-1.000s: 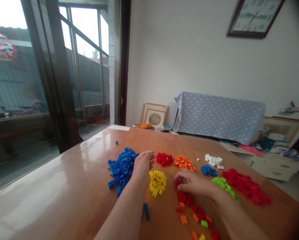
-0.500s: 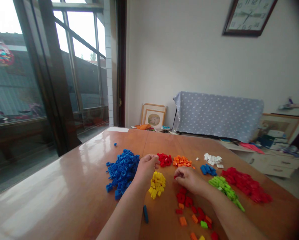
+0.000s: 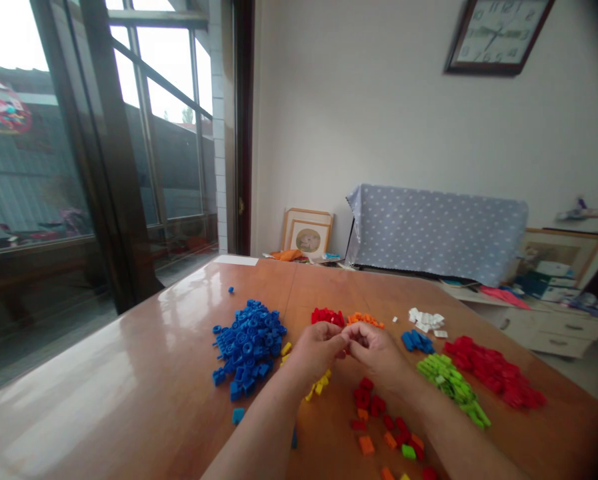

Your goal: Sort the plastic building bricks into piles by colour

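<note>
My left hand [image 3: 323,345] and my right hand [image 3: 376,347] meet fingertip to fingertip over the middle of the table. Both are closed in a pinch. A sliver of a small red toy brick [image 3: 343,354] shows between the fingers of the two hands; most of it is hidden. Just behind the hands lie a red brick pile [image 3: 327,315] and an orange brick pile [image 3: 365,320]. My left hand and forearm partly cover the yellow bricks [image 3: 320,385]. Loose red bricks [image 3: 363,398] lie below my right hand, mixed with orange pieces [image 3: 367,445] and a green one [image 3: 408,451].
A large blue brick heap [image 3: 249,343] is at the left. Rightward are small blue bricks [image 3: 417,341], white pieces [image 3: 425,319], a lime-green pile [image 3: 451,383] and a long red pile [image 3: 493,372]. All rest on the glossy wooden table [image 3: 143,387].
My left hand has moved right and toward me, from beside the red pile. My right hand has risen slightly away from me. The two hands, apart before, now touch at the fingertips.
</note>
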Available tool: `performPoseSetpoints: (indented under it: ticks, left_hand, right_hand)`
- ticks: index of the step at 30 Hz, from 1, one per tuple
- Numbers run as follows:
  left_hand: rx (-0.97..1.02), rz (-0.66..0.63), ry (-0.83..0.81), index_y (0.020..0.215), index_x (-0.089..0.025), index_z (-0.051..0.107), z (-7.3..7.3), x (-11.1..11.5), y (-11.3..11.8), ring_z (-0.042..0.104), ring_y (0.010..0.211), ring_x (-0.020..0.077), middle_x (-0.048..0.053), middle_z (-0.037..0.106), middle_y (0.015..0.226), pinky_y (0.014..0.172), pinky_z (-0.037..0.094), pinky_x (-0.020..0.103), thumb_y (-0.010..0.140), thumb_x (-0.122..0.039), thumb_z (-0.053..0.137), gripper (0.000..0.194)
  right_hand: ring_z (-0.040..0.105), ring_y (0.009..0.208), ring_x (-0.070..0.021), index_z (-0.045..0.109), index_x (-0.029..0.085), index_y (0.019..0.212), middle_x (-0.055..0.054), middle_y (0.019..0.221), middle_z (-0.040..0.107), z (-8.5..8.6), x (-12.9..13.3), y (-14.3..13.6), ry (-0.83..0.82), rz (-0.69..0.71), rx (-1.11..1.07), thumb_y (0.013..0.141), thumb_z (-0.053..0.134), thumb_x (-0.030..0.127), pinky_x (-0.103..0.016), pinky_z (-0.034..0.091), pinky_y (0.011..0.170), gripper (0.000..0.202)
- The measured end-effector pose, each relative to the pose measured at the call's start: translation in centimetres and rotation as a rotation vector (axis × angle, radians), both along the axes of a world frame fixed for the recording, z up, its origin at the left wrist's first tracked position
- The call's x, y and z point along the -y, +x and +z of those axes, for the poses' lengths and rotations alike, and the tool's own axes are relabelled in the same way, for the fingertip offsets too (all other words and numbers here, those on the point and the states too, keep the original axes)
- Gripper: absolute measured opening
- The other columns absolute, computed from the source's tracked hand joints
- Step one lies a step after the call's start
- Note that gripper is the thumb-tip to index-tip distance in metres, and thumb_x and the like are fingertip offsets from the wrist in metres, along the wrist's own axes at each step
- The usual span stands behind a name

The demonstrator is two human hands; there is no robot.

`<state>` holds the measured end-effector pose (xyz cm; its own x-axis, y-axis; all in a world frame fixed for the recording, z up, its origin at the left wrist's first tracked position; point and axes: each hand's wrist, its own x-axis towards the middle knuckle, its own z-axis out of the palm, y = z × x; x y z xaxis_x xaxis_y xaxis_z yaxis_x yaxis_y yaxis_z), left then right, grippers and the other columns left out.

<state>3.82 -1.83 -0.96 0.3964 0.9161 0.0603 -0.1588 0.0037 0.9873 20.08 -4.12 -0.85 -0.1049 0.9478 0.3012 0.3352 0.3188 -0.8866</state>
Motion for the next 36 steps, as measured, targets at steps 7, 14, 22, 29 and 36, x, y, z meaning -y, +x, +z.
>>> performPoseSetpoints:
  ticks: [7,14,22,29,36]
  left_hand:
    - [0.077,0.048,-0.037,0.08,-0.014,0.063,0.3,-0.3,-0.2,0.056,0.059,0.0113,0.004,0.067,0.069,0.058,0.039,0.022,0.072,-0.032,0.073,0.022]
    - [0.169,0.035,-0.119,0.081,-0.014,0.062,0.5,0.2,-0.6,0.063,0.066,0.0134,0.006,0.068,0.073,0.061,0.042,0.022,0.072,-0.03,0.074,0.022]
    - [0.219,0.042,-0.116,0.082,-0.015,0.06,0.4,0.1,-0.5,0.061,0.064,0.0118,0.004,0.066,0.072,0.063,0.044,0.023,0.071,-0.027,0.073,0.021]
    - [0.294,0.076,-0.187,0.084,-0.016,0.06,1.0,0.2,-0.6,0.061,0.062,0.0122,0.002,0.065,0.069,0.063,0.046,0.024,0.068,-0.021,0.073,0.021]
    - [0.326,0.055,-0.22,0.097,-0.014,0.065,1.5,0.6,-0.8,0.064,0.066,0.0131,0.006,0.069,0.077,0.067,0.049,0.026,0.07,-0.02,0.071,0.028]
  right_hand:
    - [0.065,0.076,-0.016,0.063,0.022,0.097,-0.002,0.087,0.069,0.0,0.3,-0.7,0.204,-0.078,0.131,0.091,0.06,0.032,-0.027,0.052,0.069,0.012]
    - [0.066,0.087,-0.0181,0.068,0.025,0.101,-0.003,0.095,0.069,0.9,0.8,-0.6,0.297,-0.081,0.263,0.092,0.059,0.028,-0.03,0.052,0.078,0.013]
    - [0.065,0.088,-0.0186,0.068,0.027,0.11,-0.004,0.101,0.069,0.9,0.9,-0.8,0.314,-0.09,0.288,0.092,0.059,0.03,-0.031,0.052,0.079,0.019]
    - [0.063,0.08,-0.019,0.067,0.025,0.091,-0.003,0.087,0.069,1.0,1.3,-0.7,0.331,-0.167,0.363,0.093,0.059,0.036,-0.03,0.048,0.071,0.014]
    - [0.063,0.089,-0.0194,0.069,0.026,0.103,-0.004,0.097,0.069,1.3,1.1,-0.8,0.4,-0.106,0.394,0.093,0.055,0.025,-0.031,0.049,0.079,0.017]
